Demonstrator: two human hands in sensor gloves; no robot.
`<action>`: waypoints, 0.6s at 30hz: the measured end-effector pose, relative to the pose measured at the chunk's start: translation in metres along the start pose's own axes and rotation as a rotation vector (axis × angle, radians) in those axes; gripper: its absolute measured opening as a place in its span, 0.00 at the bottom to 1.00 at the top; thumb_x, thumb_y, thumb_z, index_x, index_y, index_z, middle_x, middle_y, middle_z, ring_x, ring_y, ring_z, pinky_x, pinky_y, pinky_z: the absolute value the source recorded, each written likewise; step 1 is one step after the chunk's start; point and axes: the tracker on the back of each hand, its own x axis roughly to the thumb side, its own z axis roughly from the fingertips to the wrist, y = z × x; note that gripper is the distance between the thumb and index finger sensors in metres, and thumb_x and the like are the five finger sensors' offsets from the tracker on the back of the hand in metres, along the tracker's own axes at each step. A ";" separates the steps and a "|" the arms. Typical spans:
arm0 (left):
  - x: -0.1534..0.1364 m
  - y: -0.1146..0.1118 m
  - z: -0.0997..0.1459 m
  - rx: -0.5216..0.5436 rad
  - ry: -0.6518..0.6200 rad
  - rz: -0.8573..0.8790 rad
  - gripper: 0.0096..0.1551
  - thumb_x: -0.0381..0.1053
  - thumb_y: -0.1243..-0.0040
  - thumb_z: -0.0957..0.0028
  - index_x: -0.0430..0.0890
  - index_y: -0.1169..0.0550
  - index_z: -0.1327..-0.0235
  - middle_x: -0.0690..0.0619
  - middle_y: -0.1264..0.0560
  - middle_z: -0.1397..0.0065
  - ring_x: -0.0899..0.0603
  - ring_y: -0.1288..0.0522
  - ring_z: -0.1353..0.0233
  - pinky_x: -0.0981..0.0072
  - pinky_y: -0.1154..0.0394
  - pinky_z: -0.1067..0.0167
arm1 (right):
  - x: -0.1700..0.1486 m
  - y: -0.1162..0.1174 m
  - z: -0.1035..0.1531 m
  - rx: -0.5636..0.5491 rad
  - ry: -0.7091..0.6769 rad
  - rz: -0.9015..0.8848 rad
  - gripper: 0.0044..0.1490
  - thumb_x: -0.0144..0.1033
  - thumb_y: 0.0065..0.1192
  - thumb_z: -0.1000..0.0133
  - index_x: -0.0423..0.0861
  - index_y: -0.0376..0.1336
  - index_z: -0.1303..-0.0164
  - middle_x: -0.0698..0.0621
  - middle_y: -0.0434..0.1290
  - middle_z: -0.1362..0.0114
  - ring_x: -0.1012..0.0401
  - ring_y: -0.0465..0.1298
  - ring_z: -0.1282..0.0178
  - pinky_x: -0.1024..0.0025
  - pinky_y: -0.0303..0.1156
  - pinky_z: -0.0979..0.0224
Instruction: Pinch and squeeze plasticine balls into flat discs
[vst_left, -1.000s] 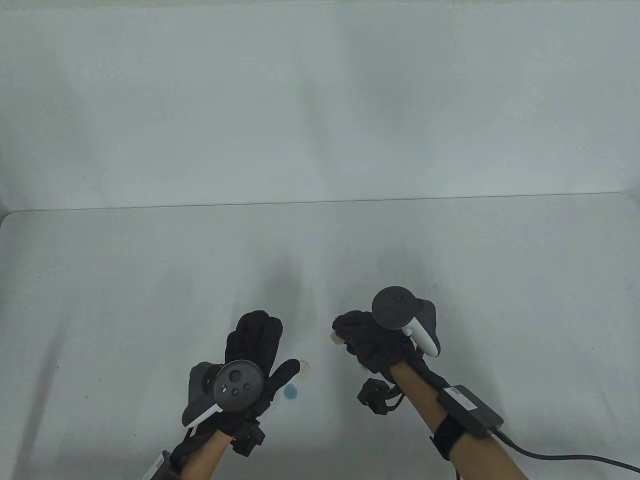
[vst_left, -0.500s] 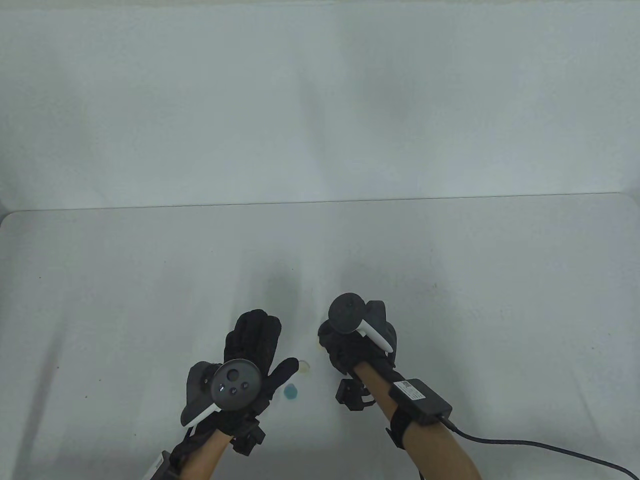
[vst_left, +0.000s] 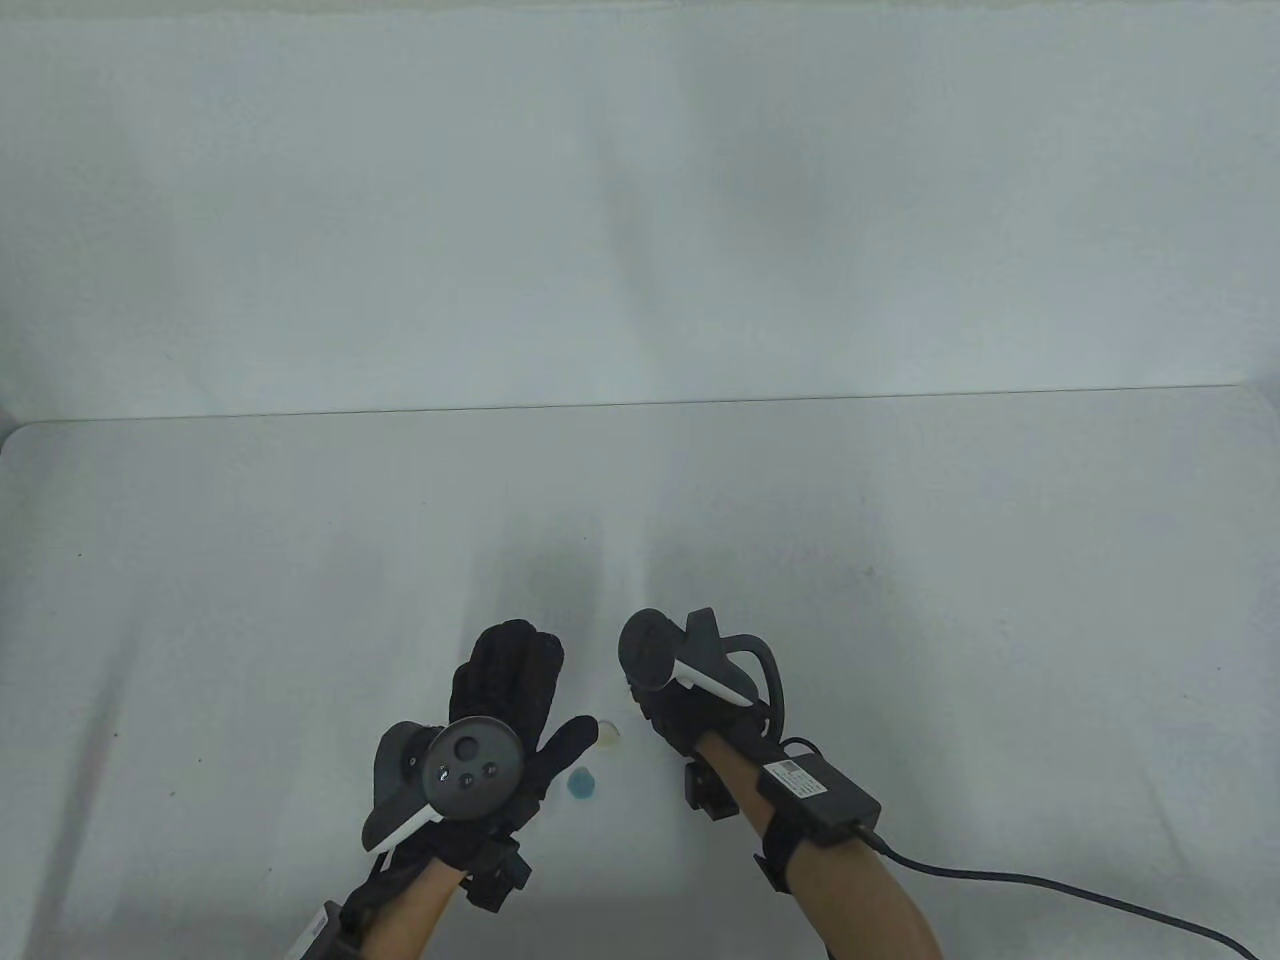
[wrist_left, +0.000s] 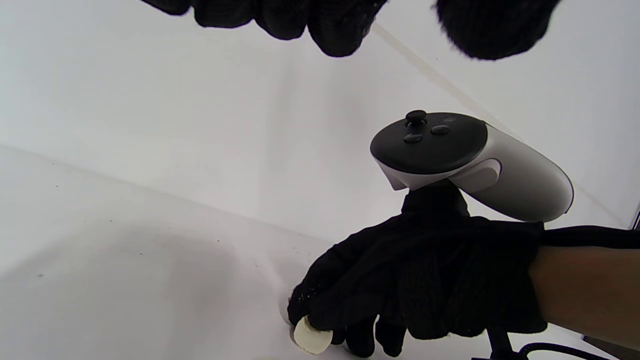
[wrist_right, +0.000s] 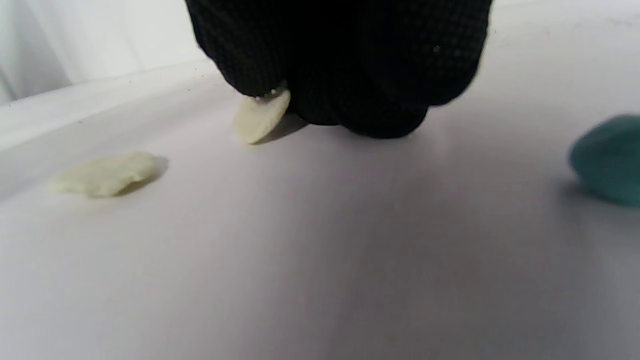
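The cream disc (wrist_right: 261, 118) is standing on edge, tilted, its lower rim apparently touching the table (vst_left: 900, 560). The right hand (wrist_left: 420, 280) is pinching its upper part, fingers curled tight. At its 8 o'clock a flattened cream piece (wrist_right: 104, 174) is lying flat; a teal ball (vst_left: 582, 783) is sitting at 3. The left hand (vst_left: 500, 720) is resting spread flat, gripping nothing.

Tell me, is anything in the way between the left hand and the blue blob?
Nothing visible is. The left hand lies flat on the table, and the blue blob sits just off its thumb with bare table between them.
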 end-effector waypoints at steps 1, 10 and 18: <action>0.000 0.000 0.000 -0.001 0.000 -0.001 0.49 0.62 0.50 0.42 0.34 0.43 0.17 0.29 0.51 0.16 0.21 0.51 0.18 0.30 0.49 0.28 | 0.000 0.001 0.000 -0.009 -0.001 0.023 0.23 0.38 0.65 0.41 0.49 0.71 0.36 0.48 0.80 0.41 0.56 0.83 0.50 0.74 0.82 0.54; 0.001 -0.001 -0.001 -0.013 0.000 0.000 0.49 0.62 0.50 0.42 0.34 0.43 0.17 0.29 0.51 0.16 0.21 0.51 0.18 0.30 0.49 0.28 | 0.003 0.005 0.000 -0.032 -0.018 0.156 0.24 0.41 0.65 0.41 0.50 0.69 0.35 0.50 0.79 0.41 0.57 0.83 0.51 0.74 0.82 0.54; 0.001 0.001 0.000 -0.002 -0.004 0.003 0.49 0.62 0.50 0.42 0.34 0.43 0.17 0.29 0.51 0.16 0.21 0.51 0.18 0.30 0.49 0.28 | -0.007 -0.028 0.012 -0.010 -0.050 0.100 0.29 0.45 0.63 0.40 0.48 0.67 0.30 0.47 0.77 0.34 0.54 0.82 0.46 0.72 0.82 0.52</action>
